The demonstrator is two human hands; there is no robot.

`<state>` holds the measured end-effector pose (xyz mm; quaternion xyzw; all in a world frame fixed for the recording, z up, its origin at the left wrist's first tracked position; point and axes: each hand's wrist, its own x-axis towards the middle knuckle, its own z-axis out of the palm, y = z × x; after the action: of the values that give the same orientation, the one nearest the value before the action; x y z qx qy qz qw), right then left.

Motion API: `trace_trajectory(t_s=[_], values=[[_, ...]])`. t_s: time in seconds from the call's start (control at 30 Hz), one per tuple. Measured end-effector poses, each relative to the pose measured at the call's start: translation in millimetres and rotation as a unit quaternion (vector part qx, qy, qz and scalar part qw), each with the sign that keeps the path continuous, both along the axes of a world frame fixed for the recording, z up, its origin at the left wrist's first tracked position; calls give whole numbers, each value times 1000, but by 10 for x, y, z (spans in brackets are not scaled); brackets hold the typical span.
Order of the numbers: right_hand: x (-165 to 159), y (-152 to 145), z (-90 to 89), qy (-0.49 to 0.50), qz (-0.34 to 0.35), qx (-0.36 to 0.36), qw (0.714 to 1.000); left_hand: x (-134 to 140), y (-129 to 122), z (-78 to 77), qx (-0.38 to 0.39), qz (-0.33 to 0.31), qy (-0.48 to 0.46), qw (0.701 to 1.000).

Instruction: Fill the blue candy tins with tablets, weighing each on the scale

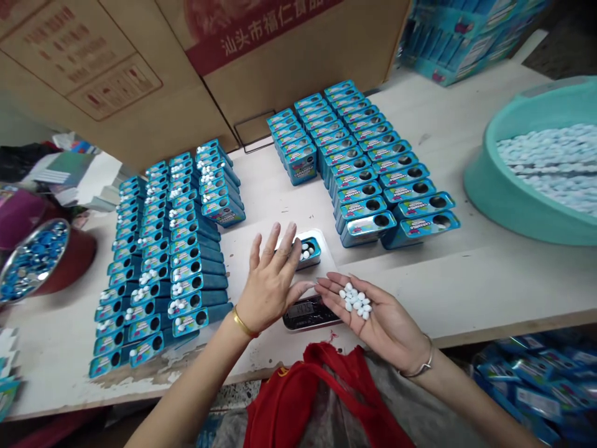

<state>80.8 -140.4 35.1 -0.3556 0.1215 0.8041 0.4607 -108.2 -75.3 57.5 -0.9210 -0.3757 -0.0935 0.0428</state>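
My left hand [273, 277], with a gold bracelet at the wrist, is open with fingers spread over a blue tin [316, 247]. Its fingers hide part of the tin; white candies show at the uncovered end. Under the tin is a digital kitchen scale [311, 313], whose black display panel faces me. Palm up to the right of the scale, my right hand [389, 330] is cupped around a small heap of pale white candies [357, 300]. The tips of its fingers are close to my left thumb; I cannot tell whether they touch.
Rows of blue tins [186, 264], several with candies on top, stand at left; more tins [354, 162] with round holes stand at right. A teal basin [485, 180] of candies is far right. A red bowl [77, 255] holds blue pieces. Cardboard boxes [298, 68] line the back.
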Motion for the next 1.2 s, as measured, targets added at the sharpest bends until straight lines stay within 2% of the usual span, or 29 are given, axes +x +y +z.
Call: trace_trajectory(t_s=[0.17,0.23,0.33,0.4,0.5,0.63,0.8,0.9,1.0,1.1,1.2], values=[[-31,58,31,48,-3,29,998,163,79,104,-6,-21,-60,998],[-39,80,46,77,-17,43,996,214,29,168,-56,-54,-94,993],[-51,96,72,106,-28,48,993,313,-100,222,-178,-95,-109,973],[-56,89,95,106,-28,50,993,383,-175,224,-240,-87,-109,961],[-48,65,131,88,-35,68,993,462,-218,213,-277,-90,-117,949],[-24,45,165,90,-48,76,992,517,-203,232,-292,-106,-111,944],[-14,44,160,121,-41,73,989,576,-234,212,-273,-82,-91,954],[-13,41,141,138,-54,74,986,580,-245,188,-262,-101,-117,953],[-16,44,141,155,-68,82,982,540,-193,230,-266,-108,-176,942],[-22,57,164,150,-62,85,983,471,-59,329,-241,-68,-232,940],[-27,61,173,123,-45,68,989,405,119,388,-179,-14,-236,955]])
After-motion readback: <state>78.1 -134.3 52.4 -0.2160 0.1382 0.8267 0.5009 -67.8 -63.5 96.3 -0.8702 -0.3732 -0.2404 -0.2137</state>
